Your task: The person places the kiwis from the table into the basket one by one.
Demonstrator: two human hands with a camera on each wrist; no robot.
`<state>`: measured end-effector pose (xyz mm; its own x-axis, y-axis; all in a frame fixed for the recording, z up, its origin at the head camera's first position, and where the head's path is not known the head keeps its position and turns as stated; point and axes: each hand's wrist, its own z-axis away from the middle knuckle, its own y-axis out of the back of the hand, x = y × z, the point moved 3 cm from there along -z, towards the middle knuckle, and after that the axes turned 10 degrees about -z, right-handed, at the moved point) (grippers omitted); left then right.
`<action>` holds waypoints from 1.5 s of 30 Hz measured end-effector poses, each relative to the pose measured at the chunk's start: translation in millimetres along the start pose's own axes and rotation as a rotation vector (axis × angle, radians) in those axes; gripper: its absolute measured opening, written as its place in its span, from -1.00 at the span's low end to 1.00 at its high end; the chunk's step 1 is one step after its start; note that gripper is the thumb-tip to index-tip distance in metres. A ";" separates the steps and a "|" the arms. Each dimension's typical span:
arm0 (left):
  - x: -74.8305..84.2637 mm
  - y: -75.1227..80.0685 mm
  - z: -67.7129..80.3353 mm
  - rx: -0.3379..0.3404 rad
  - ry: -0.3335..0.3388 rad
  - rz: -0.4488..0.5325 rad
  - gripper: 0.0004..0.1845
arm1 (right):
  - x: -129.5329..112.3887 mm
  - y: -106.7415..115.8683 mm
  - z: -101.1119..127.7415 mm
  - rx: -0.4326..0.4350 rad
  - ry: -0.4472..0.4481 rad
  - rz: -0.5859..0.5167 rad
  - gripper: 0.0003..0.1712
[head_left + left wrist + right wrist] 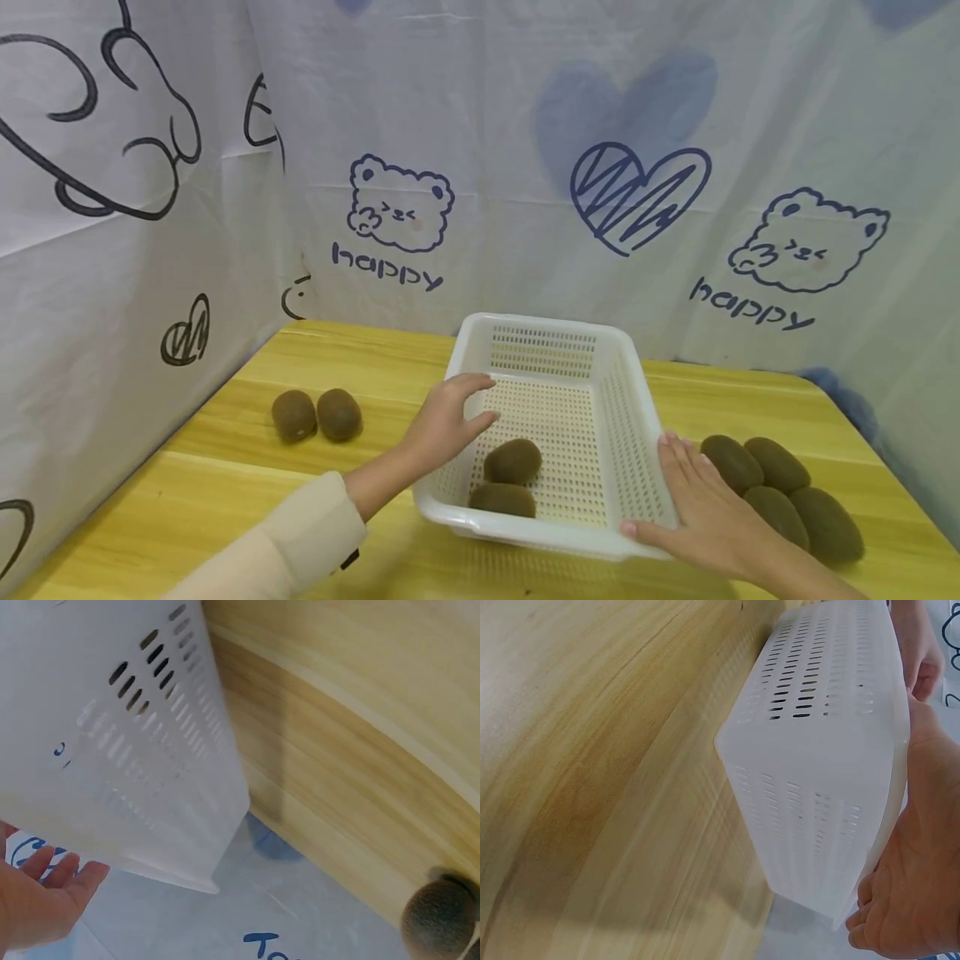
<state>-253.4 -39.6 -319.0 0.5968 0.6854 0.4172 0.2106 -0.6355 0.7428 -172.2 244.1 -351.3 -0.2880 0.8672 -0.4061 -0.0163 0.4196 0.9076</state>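
Observation:
A white plastic basket [546, 417] with slotted walls stands on the wooden table between both hands. Two brown kiwis lie inside by its near left corner, one kiwi [513, 462] just behind the other kiwi [503, 500]. Over the left rim hovers my left hand [444, 421], thumb and fingers spread apart and nothing between them. My right hand [708, 512] rests on the right rim near the front corner, fingers stretched along the side and thumb over the corner. In the right wrist view, that hand [919, 862] lies against the rim.
Two kiwis [339, 415] sit side by side on the table to the left. Several more kiwis [777, 465] are grouped at the right, beside and partly behind my right forearm. A printed cloth [510, 250] hangs along the table's back and left edges.

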 end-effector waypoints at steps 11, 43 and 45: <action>-32.7 19.0 26.9 0.194 0.103 -0.010 -0.57 | 0.4 -0.6 0.1 -0.001 -0.010 -0.012 0.27; -124.0 21.1 95.4 -0.054 0.592 -0.055 -0.10 | 0.5 -0.1 -0.6 -0.015 -0.018 -0.046 0.27; -126.7 20.3 95.9 -0.061 0.600 -0.047 -0.10 | 0.5 0.1 -0.6 -0.015 -0.020 -0.047 0.27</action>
<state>-250.5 -173.4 -407.0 0.0431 0.8042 0.5928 0.1704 -0.5906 0.7888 -172.9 244.3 -351.3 -0.2677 0.8520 -0.4500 -0.0439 0.4558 0.8890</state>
